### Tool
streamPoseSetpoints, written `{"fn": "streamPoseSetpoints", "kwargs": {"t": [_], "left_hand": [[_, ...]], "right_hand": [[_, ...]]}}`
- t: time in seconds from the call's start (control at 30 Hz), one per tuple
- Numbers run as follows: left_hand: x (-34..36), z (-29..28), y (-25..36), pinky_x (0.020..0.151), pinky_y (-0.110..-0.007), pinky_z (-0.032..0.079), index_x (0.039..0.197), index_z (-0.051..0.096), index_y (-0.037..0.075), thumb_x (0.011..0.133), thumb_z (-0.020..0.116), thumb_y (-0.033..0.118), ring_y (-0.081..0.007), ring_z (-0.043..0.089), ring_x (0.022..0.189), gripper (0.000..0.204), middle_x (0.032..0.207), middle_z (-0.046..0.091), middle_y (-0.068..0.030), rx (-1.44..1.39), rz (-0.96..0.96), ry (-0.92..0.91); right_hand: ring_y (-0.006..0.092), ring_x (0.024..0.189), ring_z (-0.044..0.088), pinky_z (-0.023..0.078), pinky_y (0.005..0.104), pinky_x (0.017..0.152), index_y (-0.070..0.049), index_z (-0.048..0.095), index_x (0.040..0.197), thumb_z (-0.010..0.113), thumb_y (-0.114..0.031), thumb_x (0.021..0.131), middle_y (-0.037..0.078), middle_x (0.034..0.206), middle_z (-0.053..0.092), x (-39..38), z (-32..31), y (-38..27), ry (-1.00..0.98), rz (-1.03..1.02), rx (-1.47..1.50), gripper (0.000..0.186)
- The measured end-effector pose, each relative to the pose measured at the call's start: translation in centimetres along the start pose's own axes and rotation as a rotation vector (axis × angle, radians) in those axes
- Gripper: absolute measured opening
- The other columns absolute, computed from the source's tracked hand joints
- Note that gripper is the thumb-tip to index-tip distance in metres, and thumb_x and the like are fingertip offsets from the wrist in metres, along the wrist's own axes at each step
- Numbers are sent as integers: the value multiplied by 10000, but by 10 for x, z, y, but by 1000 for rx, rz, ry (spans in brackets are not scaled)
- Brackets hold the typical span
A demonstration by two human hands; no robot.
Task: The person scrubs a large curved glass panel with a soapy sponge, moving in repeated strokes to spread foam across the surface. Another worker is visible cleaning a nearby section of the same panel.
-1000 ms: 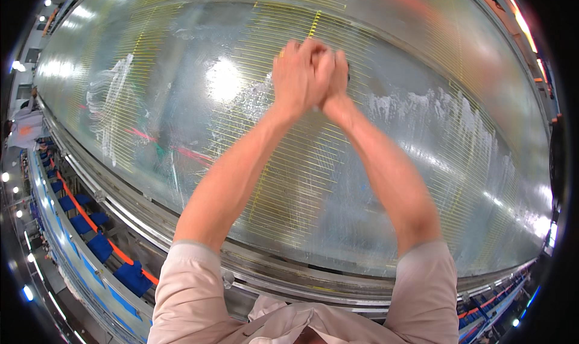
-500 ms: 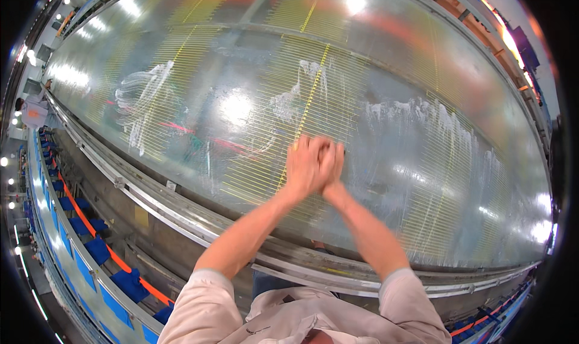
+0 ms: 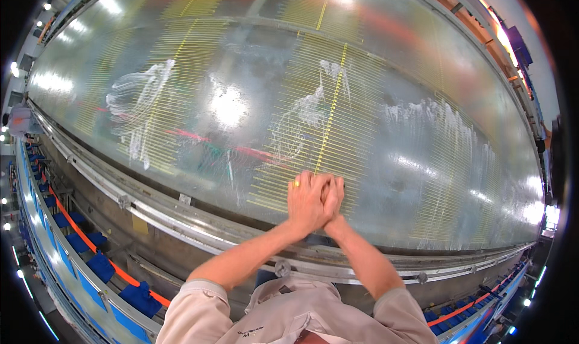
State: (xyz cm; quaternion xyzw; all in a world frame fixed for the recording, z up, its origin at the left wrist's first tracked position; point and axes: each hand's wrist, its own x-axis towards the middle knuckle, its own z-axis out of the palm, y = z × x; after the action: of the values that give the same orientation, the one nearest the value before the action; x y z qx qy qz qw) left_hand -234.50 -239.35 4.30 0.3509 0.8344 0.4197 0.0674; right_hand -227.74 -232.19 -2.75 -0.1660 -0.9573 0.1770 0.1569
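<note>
My left hand and my right hand are pressed together, fingers curled, low over the near part of a large grey, glossy tabletop. Whatever they grip, if anything, is hidden beneath the fingers. A yellow ring shows on the left hand. Just beyond the hands runs a yellow scale of fine parallel lines with a dashed centre line. White, chalky smears lie across it, and a red streak ends to the left of the hands.
More white smears mark the surface at left and others at right. A metal rail runs along the near edge. Beyond it at lower left are blue pieces and an orange strip. A person stands at far left.
Both hands, still together, have drawn back toward my body and the near rail. My view has shifted a little with them. The white smears look much the same.
</note>
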Motion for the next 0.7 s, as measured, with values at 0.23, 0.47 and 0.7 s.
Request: {"fn": "streamPoseSetpoints", "kwargs": {"t": [0.23,0.47,0.7], "left_hand": [[233,36,-65,874,-520,508,1107,742,112,933,651,357,-426,657,970,314,1055,684,-213,24,-3,116],[354,45,-85,906,-516,538,1113,751,108,941,619,415,-423,684,1012,375,1083,707,-237,45,40,162],[222,27,-66,857,-519,525,1112,733,79,963,647,377,-419,663,964,344,1036,701,-219,19,34,125]], "right_hand": [[292,960,602,388,479,832,-144,690,944,654,-278,880,64,963,685,246,29,83,141,-106,-3,153],[281,965,663,413,458,801,-130,698,871,707,-253,857,66,873,717,367,43,120,87,-47,-140,124],[300,920,593,393,459,820,-131,652,896,649,-244,906,74,897,668,238,36,73,315,-137,86,114]]}}
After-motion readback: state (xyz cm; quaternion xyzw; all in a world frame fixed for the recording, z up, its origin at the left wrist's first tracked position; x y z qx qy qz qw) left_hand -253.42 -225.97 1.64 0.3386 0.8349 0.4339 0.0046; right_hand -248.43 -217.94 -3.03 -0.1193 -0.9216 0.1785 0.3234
